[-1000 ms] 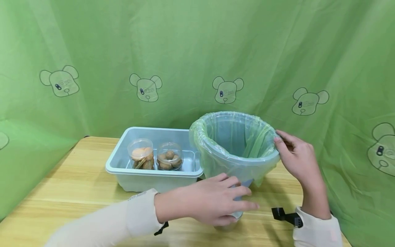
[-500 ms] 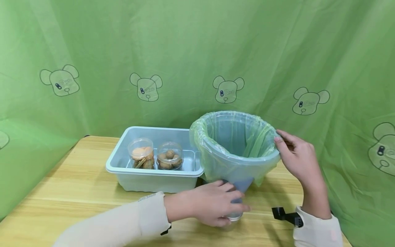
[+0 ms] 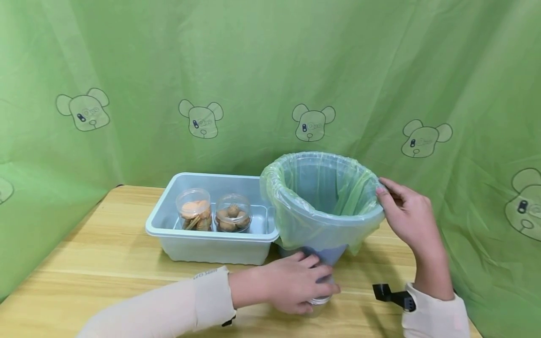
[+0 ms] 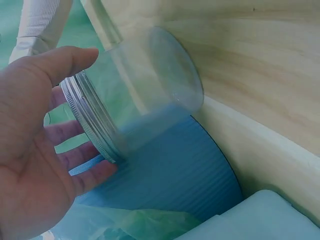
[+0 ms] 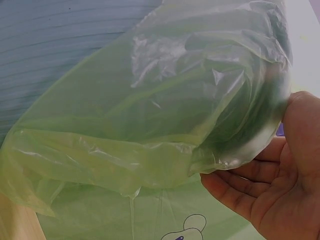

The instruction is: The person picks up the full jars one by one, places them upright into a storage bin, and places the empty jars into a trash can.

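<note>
Head: my left hand [image 3: 296, 284] wraps a clear empty jar [image 3: 322, 295] on the table below the bag-lined bin [image 3: 323, 206], right hand [image 3: 405, 213] grips its rim, tray [image 3: 211, 234] holds two snack jars; left wrist: jar [image 4: 135, 95] looks light, slick, rigid, grab round the body; right wrist: fingers [image 5: 240, 192] pinch thin bag [image 5: 150, 125]

clear jar [image 3: 320, 293] mostly hidden behind left hand [image 3: 291, 286], bin [image 3: 327, 251] base behind both

Cream long sleeves [image 3: 181, 300], small grey lettering at left cuff; black wrist straps [image 3: 390, 295]
</note>
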A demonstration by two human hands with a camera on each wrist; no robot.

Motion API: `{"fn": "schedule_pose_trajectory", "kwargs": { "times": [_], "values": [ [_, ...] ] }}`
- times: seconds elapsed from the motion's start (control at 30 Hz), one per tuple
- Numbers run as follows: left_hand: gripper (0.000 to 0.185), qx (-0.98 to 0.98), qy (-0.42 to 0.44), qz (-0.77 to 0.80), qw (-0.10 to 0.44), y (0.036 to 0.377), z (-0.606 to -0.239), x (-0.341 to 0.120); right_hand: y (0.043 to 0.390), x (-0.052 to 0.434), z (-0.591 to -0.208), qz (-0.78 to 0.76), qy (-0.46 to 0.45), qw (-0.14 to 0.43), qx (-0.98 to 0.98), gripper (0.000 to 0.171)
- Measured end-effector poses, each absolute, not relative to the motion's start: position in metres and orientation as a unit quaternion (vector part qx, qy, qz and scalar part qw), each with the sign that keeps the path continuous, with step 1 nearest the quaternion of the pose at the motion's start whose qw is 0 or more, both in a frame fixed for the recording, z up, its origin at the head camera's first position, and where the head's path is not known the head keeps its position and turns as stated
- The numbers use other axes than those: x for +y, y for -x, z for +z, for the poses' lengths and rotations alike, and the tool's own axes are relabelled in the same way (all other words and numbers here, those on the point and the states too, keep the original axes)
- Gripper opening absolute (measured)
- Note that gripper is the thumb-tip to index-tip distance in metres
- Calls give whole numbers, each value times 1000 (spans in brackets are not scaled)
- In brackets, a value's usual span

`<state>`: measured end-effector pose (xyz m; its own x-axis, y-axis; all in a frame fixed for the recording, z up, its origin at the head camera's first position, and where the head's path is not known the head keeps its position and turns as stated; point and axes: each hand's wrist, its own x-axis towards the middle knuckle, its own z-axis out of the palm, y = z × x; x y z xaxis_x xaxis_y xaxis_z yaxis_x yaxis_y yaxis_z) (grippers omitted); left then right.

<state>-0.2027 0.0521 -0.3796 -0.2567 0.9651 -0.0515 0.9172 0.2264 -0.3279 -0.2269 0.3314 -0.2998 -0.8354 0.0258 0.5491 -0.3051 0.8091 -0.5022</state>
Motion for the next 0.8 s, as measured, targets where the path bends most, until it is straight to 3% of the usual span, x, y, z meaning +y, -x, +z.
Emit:
{"fn": "schedule_pose_trajectory", "kwargs": {
  "times": [0.8],
  "values": [
    [71, -771, 622, 123, 56, 200, -378, 56, 228, 332, -301, 300, -76, 279, -909, 48]
  ]
}}
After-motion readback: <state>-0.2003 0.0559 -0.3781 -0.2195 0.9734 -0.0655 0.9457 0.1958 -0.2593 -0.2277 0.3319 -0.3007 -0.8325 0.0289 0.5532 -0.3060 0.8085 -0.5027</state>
